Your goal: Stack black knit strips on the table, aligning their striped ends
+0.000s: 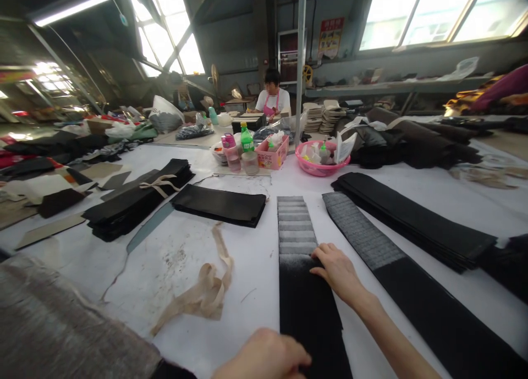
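A long black strip point(307, 302) lies on the white table before me, its far part fanned out in overlapping layers with greyish bands point(295, 225). My right hand point(339, 274) rests on its right edge where the bands end, thumb apart from the fingers. Low in the view my left hand point(264, 357) is curled and slightly blurred over the strip's near left side. Whatever its fingertips hold is hidden. To the right lies a second black strip point(433, 296) with a grey, lined far end point(363, 225).
Stacks of black pieces lie at right point(416, 219), centre point(218, 203) and left, where a tied bundle point(140, 203) sits. A beige cloth ribbon point(202, 291) curls on the table. Beyond are a pink basin point(322, 169), a green bottle point(246, 139) and a seated person point(274, 99).
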`<state>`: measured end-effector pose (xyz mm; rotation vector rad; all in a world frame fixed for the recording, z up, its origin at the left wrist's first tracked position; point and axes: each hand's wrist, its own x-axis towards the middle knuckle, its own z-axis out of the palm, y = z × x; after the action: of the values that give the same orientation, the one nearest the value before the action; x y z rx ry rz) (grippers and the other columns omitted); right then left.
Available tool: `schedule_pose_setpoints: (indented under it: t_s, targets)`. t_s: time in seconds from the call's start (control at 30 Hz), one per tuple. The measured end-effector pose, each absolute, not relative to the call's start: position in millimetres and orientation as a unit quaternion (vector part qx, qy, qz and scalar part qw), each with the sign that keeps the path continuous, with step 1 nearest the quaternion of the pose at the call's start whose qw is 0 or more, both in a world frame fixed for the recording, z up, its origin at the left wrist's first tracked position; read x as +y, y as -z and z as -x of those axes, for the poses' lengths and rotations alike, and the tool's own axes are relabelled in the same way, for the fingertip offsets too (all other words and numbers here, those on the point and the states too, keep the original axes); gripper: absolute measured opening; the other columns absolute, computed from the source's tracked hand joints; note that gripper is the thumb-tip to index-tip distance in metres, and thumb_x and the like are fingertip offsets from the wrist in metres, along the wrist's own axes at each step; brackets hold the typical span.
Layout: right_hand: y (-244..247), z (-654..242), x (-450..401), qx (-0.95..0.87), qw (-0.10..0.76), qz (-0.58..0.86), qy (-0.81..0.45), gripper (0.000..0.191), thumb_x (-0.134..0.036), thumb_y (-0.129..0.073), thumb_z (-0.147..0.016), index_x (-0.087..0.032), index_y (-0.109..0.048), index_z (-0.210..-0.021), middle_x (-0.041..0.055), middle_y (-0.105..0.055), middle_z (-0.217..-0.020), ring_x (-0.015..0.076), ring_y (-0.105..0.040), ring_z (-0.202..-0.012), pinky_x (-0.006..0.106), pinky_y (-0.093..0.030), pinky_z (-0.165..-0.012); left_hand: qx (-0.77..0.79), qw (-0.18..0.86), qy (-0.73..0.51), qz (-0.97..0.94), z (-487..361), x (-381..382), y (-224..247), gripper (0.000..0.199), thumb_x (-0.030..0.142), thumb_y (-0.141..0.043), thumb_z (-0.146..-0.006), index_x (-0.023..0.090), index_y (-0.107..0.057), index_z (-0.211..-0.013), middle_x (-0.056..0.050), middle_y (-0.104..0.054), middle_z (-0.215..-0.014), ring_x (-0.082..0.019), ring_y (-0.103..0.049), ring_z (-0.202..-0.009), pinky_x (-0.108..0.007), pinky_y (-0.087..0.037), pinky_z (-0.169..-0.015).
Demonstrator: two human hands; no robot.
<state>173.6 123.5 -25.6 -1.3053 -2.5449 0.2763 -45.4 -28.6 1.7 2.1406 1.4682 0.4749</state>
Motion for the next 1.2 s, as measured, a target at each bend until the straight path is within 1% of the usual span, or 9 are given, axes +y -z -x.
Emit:
schedule_pose_setpoints:
  t_s: [0.13,0.27,0.43,0.6,0.73,0.83,1.0,1.1,1.2]
  targets:
    - [20.6,-168.2,115.3,-0.879,0.154,0.44,-0.101,0.021,-0.006,-0.064,-0.075,-0.022,-0.056,-0.087,0.0028,-0.056,-0.093,0.0217,-0.051,-0.088,0.032,-0.041,-0.073,0.574,0.19,-0.154,-0.782,9.2,-4.8,10.6,0.029,0.012,-0.055,-0.085,0.024,-0.059,-0.111,-0.002,-0.06,-0.098,-0.021,-0.057,-0.092,-0.035,-0.05,-0.078]
    - [30.2,-166.2,103.0,-0.866,0.199,0.408,-0.207,0.027,0.003,-0.046,-0.076,-0.022,-0.052,-0.083,-0.0003,-0.057,-0.085,0.0181,-0.052,-0.081,0.031,-0.038,-0.073,0.602,0.124,-0.14,-0.776,9.4,15.8,22.4,0.034,0.013,-0.069,-0.076,0.022,-0.058,-0.107,-0.004,-0.057,-0.104,-0.024,-0.053,-0.097,-0.04,-0.049,-0.083]
    - [39.6,-173.7,96.6,-0.684,0.34,0.396,-0.509,0.014,-0.018,-0.057,-0.084,-0.023,-0.046,-0.091,-0.0019,-0.055,-0.086,0.0154,-0.056,-0.081,0.028,-0.043,-0.073,0.615,0.17,-0.17,-0.751,15.8,22.1,23.5,0.036,0.017,-0.075,-0.071,0.02,-0.055,-0.1,-0.003,-0.057,-0.101,-0.023,-0.054,-0.095,-0.039,-0.05,-0.083]
    - [27.8,-184.3,90.5,-0.604,0.312,0.331,-0.654,0.019,-0.027,-0.065,-0.083,-0.022,-0.05,-0.095,0.0002,-0.057,-0.093,0.0157,-0.056,-0.088,0.026,-0.044,-0.074,0.663,0.184,-0.236,-0.686,14.6,22.3,31.0,0.047,0.015,-0.078,-0.067,0.019,-0.047,-0.102,-0.002,-0.055,-0.097,-0.021,-0.057,-0.087,-0.037,-0.051,-0.078]
    - [29.9,-186.2,91.1,-0.581,0.334,0.355,-0.652,0.019,-0.03,-0.06,-0.086,-0.022,-0.051,-0.101,0.0006,-0.058,-0.092,0.0165,-0.057,-0.086,0.028,-0.047,-0.076,0.69,0.126,-0.299,-0.647,17.3,24.8,38.2,0.074,0.013,-0.077,-0.067,0.019,-0.035,-0.127,-0.008,-0.05,-0.115,-0.023,-0.054,-0.103,-0.04,-0.05,-0.088]
    - [43.4,-181.3,95.1,-0.596,0.335,0.408,-0.605,0.035,-0.03,-0.055,-0.086,-0.023,-0.045,-0.119,0.0029,-0.06,-0.096,0.0196,-0.061,-0.086,0.033,-0.051,-0.076,0.668,0.112,-0.307,-0.669,19.8,31.3,35.6,0.094,0.014,-0.081,-0.063,0.023,-0.027,-0.139,-0.01,-0.045,-0.129,-0.026,-0.045,-0.12,-0.043,-0.043,-0.1]
    - [61.5,-169.5,92.3,-0.721,0.267,0.544,-0.337,0.054,-0.022,-0.048,-0.085,-0.024,-0.034,-0.137,0.0067,-0.061,-0.107,0.0237,-0.061,-0.098,0.038,-0.05,-0.083,0.626,0.095,-0.238,-0.737,14.2,33.1,33.5,0.065,0.02,-0.079,-0.068,0.024,-0.05,-0.126,-0.007,-0.053,-0.123,-0.028,-0.049,-0.115,-0.047,-0.044,-0.097]
    - [58.0,-164.5,85.1,-0.756,0.214,0.58,-0.216,0.051,-0.022,-0.046,-0.088,-0.022,-0.035,-0.137,0.0092,-0.058,-0.118,0.0248,-0.062,-0.097,0.038,-0.05,-0.079,0.609,0.054,-0.215,-0.762,6.8,25.4,40.9,0.038,0.015,-0.068,-0.079,0.024,-0.059,-0.115,-0.006,-0.056,-0.119,-0.027,-0.05,-0.115,-0.046,-0.045,-0.096]
    - [49.5,-167.4,78.1,-0.753,0.171,0.613,-0.166,0.042,-0.026,-0.047,-0.09,-0.021,-0.042,-0.131,0.0091,-0.059,-0.113,0.024,-0.065,-0.083,0.036,-0.051,-0.068,0.592,0.006,-0.197,-0.781,1.5,18.8,49.8,0.032,0.012,-0.058,-0.084,0.023,-0.06,-0.114,-0.006,-0.059,-0.118,-0.026,-0.054,-0.112,-0.046,-0.047,-0.093]
